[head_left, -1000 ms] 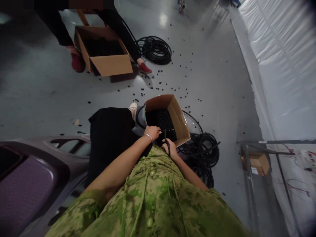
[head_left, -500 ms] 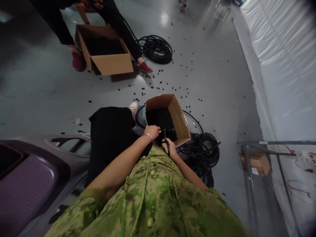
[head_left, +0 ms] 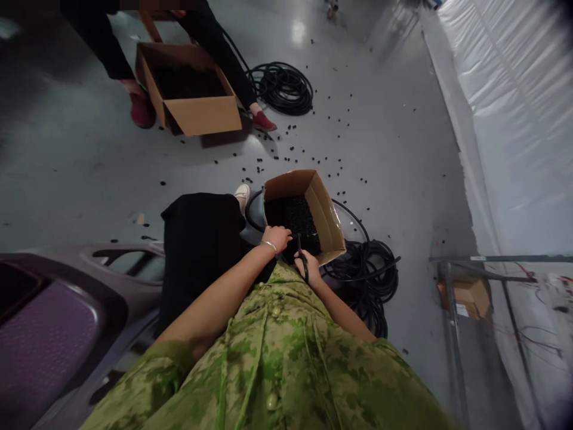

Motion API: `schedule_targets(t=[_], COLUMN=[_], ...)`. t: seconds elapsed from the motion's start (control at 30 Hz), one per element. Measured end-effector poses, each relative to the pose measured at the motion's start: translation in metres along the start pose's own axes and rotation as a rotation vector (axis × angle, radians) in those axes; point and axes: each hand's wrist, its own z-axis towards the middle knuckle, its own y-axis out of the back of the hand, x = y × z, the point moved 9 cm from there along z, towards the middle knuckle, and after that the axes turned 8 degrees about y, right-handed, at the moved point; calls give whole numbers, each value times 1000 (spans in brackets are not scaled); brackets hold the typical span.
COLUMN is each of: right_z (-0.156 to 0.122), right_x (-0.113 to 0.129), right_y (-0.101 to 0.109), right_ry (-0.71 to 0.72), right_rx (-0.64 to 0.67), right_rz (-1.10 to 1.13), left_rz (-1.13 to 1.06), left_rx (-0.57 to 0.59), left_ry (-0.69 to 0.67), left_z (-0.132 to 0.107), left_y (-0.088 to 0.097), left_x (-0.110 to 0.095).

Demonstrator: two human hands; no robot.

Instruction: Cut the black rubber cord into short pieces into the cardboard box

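My left hand (head_left: 277, 237), with a bracelet at the wrist, is closed around a black rubber hose (head_left: 254, 221) at the near edge of a cardboard box (head_left: 329, 224). The hose curves round the box's left side. My right hand (head_left: 310, 267) is closed on the dark handles of scissors (head_left: 300, 246), whose blades point away from me, close to the left fingertips. Small black pieces (head_left: 293, 214) cover the bottom of the box. Whether the blades touch the hose is too small to tell.
Coiled black hose (head_left: 373, 269) lies right of the box, another coil (head_left: 284, 89) farther off. A seated person in red shoes has a larger carton (head_left: 201, 116) between the legs. Black bits dot the floor. A purple chair (head_left: 58, 334) stands left, a metal frame (head_left: 452, 322) right.
My hands, the scissors and the box stay almost where they were. The left fingers shift very slightly. The other person's hands are less visible at the top.
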Motion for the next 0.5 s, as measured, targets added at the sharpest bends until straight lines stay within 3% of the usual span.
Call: schedule_targets(t=[0.3, 0.5], right_z=[5, 5], right_x=[-5, -7], right_y=[-3, -4], right_ry=[-13, -13], right_rx=[-23, -28], right_rz=[-54, -94], left_rz=[-33, -43], left_rx=[-84, -74], left_ry=[111, 127], left_z=[1, -1], left_y=[8, 8], left_x=[13, 14])
